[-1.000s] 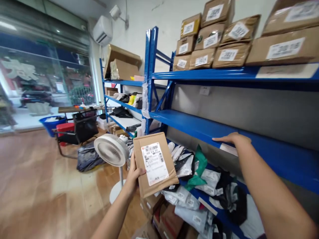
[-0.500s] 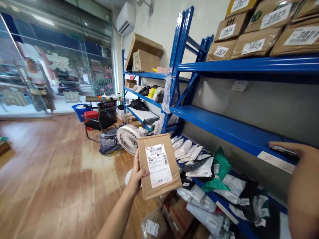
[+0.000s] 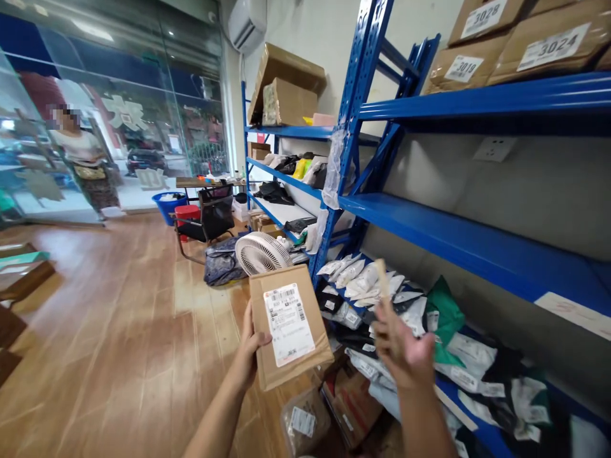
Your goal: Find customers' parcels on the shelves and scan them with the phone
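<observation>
My left hand grips the left edge of a flat brown cardboard parcel with a white barcode label facing me. It is held upright in front of the blue shelving. My right hand is blurred just right of the parcel, apart from it, with its fingers closed around a thin tan object that sticks upward. What that object is cannot be told. Behind both hands, the lowest shelf holds a heap of grey, black and green mailer bags.
Blue metal racks run along the right wall, with numbered cardboard boxes on top. A white fan, floor boxes and a bagged parcel sit below. A chair and a person behind glass are farther left.
My right hand left the middle shelf edge and came down beside the parcel, now holding a thin tan object. The view turned left. The parcel stayed in my left hand.
</observation>
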Available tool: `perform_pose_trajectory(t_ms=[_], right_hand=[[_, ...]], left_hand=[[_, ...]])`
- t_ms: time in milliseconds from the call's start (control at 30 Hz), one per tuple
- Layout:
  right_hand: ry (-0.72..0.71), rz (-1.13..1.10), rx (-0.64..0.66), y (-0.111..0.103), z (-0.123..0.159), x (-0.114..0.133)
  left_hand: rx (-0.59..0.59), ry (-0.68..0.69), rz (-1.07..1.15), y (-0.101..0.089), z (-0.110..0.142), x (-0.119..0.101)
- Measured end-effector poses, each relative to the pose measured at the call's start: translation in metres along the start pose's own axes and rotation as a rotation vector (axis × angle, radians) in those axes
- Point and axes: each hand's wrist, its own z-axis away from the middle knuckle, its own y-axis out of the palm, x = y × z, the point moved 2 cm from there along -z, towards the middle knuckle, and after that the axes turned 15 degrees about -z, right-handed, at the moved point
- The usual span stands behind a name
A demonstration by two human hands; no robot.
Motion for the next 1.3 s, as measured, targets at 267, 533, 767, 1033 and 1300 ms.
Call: perform_pose_trajectory(t_ms=[267, 533, 767, 1033, 1300], right_hand=[[0.307, -0.259, 0.02, 0.042, -0.017, -0.132], [0.504, -0.151, 0.284, 0.06, -0.032, -0.171], [0.648, -0.013, 0.402, 0.081, -0.061, -0.229], [0.877, -0.245, 0.572, 0.135, -0.146, -0.293], [0.89, -0.164, 0.363, 0.186, -0.238, -0.381]], left_hand=[[-0.26, -0.141, -0.048, -0.065, 0.023, 0.02], [-0.51, -0.099, -0.029, -0.107, 0.036, 0.022], [-0.674, -0.074, -0.028, -0.146, 0.032, 0.024], [-0.83, -0.054, -0.058, -0.204, -0.035, 0.009], [-0.873, -0.046, -0.075, -0.277, -0.121, 0.003]])
